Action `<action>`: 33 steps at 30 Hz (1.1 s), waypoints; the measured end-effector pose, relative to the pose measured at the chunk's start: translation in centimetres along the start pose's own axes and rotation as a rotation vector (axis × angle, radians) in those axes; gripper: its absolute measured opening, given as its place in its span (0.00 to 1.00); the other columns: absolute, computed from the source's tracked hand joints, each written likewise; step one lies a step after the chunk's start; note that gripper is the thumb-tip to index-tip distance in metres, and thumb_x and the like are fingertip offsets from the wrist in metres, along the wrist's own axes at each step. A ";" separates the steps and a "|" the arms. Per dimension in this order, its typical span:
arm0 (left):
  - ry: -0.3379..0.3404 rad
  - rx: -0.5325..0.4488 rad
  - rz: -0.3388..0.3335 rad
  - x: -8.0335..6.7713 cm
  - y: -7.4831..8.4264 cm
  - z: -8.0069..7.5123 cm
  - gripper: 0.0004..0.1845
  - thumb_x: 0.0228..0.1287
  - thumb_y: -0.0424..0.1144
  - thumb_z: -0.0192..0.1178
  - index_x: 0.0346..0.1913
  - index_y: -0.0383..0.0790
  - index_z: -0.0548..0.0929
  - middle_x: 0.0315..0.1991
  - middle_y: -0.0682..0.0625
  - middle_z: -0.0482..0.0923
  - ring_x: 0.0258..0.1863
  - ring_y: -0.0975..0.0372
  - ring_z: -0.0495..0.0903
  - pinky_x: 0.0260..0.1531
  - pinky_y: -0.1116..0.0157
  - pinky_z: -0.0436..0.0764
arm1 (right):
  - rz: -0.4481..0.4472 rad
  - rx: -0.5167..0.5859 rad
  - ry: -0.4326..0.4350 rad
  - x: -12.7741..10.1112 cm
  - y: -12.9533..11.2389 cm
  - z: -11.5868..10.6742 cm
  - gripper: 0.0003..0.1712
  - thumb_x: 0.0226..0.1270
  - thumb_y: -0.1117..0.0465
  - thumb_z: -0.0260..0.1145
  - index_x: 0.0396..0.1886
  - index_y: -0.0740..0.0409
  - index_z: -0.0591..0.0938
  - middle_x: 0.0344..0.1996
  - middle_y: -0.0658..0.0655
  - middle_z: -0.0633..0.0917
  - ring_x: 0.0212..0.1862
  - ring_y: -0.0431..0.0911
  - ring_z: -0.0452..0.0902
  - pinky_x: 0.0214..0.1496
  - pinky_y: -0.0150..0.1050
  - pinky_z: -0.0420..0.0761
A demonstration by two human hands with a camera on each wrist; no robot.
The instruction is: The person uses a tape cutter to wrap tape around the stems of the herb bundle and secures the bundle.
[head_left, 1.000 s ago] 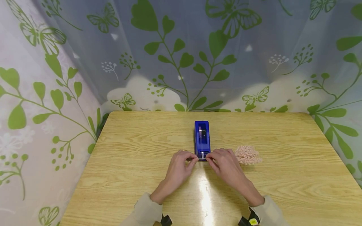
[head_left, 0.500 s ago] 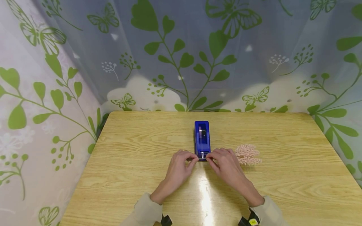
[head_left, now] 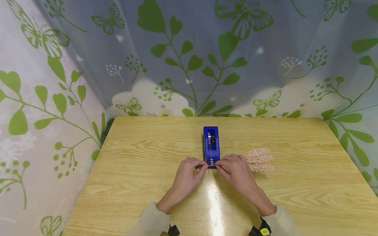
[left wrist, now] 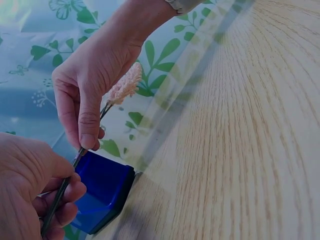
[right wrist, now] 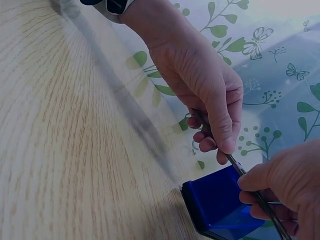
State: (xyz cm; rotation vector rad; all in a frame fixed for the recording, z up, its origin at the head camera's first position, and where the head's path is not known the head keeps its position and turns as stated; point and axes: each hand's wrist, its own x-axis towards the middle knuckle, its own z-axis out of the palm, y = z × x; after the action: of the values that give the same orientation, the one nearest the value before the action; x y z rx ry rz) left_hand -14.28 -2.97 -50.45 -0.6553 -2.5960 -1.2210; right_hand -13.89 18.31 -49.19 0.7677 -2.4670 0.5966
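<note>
Stem (left wrist: 65,182) of pink artificial sprig (head_left: 259,160) pinched across near end of blue tape dispenser (head_left: 211,146), mid-table | left hand (head_left: 185,178) fingers curled, pinching stem's left end | right hand (head_left: 236,173) thumb and forefinger pinching other side, frond toward right edge of table (head_left: 133,170)

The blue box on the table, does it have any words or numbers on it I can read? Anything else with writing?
No readable text anywhere.
Blue box: no words or numbers show.
Yellow tag by the right sleeve: too small to read.
</note>
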 end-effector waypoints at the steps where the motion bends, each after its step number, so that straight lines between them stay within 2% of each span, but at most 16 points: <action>1: -0.002 0.000 -0.002 0.0 0.0 0.0 0.04 0.70 0.35 0.68 0.39 0.40 0.92 0.34 0.52 0.89 0.34 0.61 0.83 0.40 0.63 0.79 | -0.005 0.000 0.012 0.0 0.0 0.0 0.09 0.52 0.67 0.83 0.32 0.54 0.92 0.29 0.49 0.89 0.33 0.45 0.84 0.42 0.48 0.80; 7: -0.024 -0.014 -0.034 0.0 0.0 0.0 0.13 0.78 0.39 0.61 0.36 0.37 0.91 0.29 0.53 0.86 0.31 0.63 0.77 0.36 0.66 0.76 | -0.011 0.007 0.039 0.0 0.0 0.0 0.11 0.48 0.68 0.85 0.31 0.55 0.93 0.29 0.50 0.90 0.34 0.46 0.85 0.43 0.48 0.81; 17: -0.039 -0.013 -0.094 -0.2 -0.2 0.2 0.15 0.78 0.39 0.60 0.33 0.36 0.89 0.26 0.56 0.80 0.31 0.63 0.73 0.36 0.66 0.73 | 0.001 0.029 0.048 0.0 0.1 0.0 0.13 0.44 0.69 0.87 0.31 0.55 0.93 0.30 0.50 0.90 0.35 0.46 0.85 0.45 0.49 0.80; 21: -0.035 -0.047 -0.123 -0.2 -0.2 0.1 0.15 0.78 0.38 0.60 0.31 0.37 0.88 0.25 0.57 0.77 0.30 0.63 0.72 0.35 0.66 0.72 | 0.001 0.034 0.050 0.0 0.1 0.1 0.13 0.43 0.70 0.87 0.31 0.56 0.93 0.29 0.50 0.90 0.35 0.46 0.85 0.46 0.50 0.80; 28: -0.031 -0.133 -0.149 0.0 -0.4 -0.1 0.12 0.76 0.37 0.62 0.35 0.35 0.90 0.27 0.55 0.80 0.30 0.64 0.73 0.37 0.66 0.74 | -0.005 0.032 0.058 0.0 0.1 0.2 0.14 0.42 0.71 0.87 0.30 0.55 0.93 0.29 0.50 0.90 0.36 0.46 0.85 0.46 0.50 0.80; 33: -0.032 -0.150 -0.166 0.0 -0.1 -0.3 0.09 0.75 0.37 0.64 0.38 0.36 0.91 0.32 0.53 0.84 0.33 0.64 0.76 0.40 0.66 0.75 | -0.002 0.050 0.061 0.0 0.1 0.3 0.13 0.44 0.71 0.86 0.29 0.55 0.92 0.29 0.50 0.90 0.35 0.46 0.86 0.46 0.50 0.80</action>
State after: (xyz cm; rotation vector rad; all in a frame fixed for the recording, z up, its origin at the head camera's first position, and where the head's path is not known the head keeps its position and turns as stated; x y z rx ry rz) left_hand -14.30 -3.29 -50.34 -0.4968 -2.6494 -1.4784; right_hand -14.09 18.24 -49.47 0.7593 -2.4035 0.6730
